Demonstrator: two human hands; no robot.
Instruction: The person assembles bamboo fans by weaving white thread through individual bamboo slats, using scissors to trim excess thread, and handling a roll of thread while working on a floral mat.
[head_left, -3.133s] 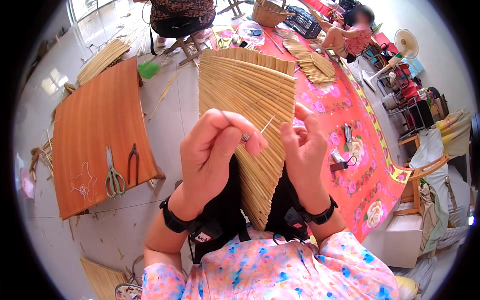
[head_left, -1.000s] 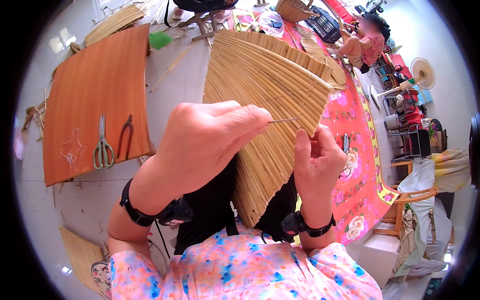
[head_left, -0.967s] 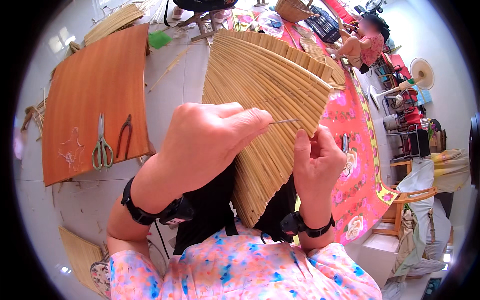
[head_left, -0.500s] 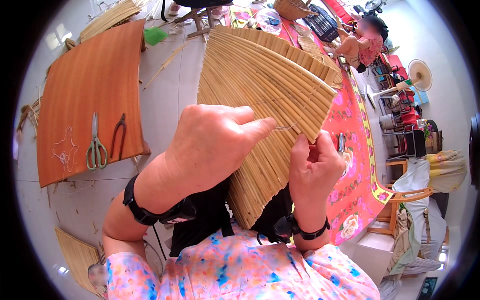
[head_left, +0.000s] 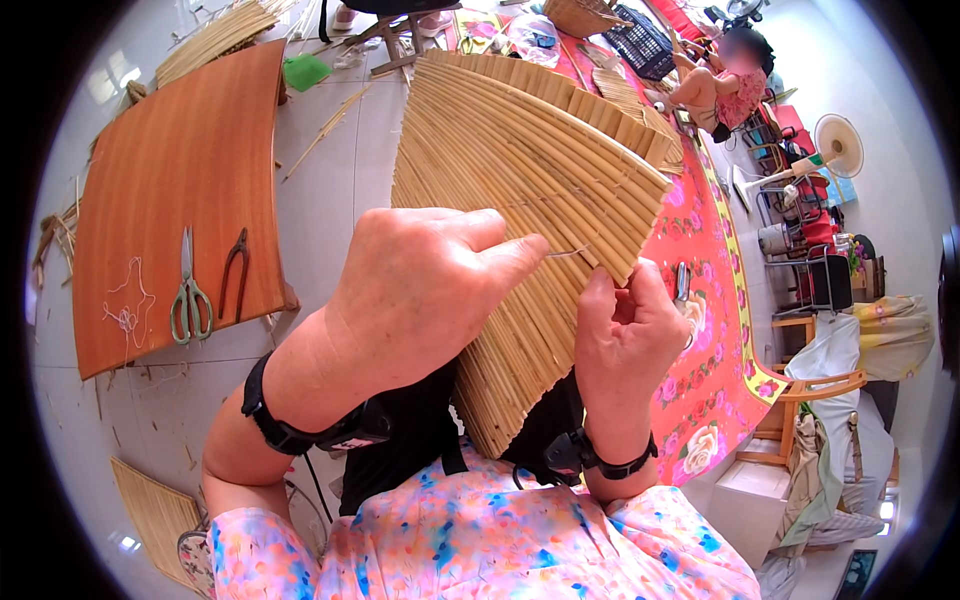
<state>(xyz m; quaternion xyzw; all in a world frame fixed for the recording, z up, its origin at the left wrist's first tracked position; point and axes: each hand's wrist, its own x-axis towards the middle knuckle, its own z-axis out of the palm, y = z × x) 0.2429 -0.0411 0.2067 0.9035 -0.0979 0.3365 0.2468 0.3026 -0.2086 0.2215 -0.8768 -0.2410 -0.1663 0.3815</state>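
A large fan-shaped panel of bamboo strips [head_left: 520,170] rests on my lap and spreads away from me. My left hand [head_left: 425,290] lies on top of it, thumb and fingers pinched on a thin needle or wire [head_left: 568,252] that points right. My right hand [head_left: 628,335] is curled at the panel's right edge, fingertips closed near the needle's tip; what it grips is too small to see. Both wrists wear black bands.
An orange wooden board [head_left: 175,190] lies on the floor at left with scissors [head_left: 188,300], pliers [head_left: 236,270] and loose thread on it. A red floral mat [head_left: 715,340] runs along the right, where another person [head_left: 720,85] sits. A fan [head_left: 835,145] and wooden chair [head_left: 810,400] stand far right.
The bamboo panel has shifted slightly under my hands and my view dipped closer. My left hand keeps its pinch on the needle while my right hand stays curled at the edge.
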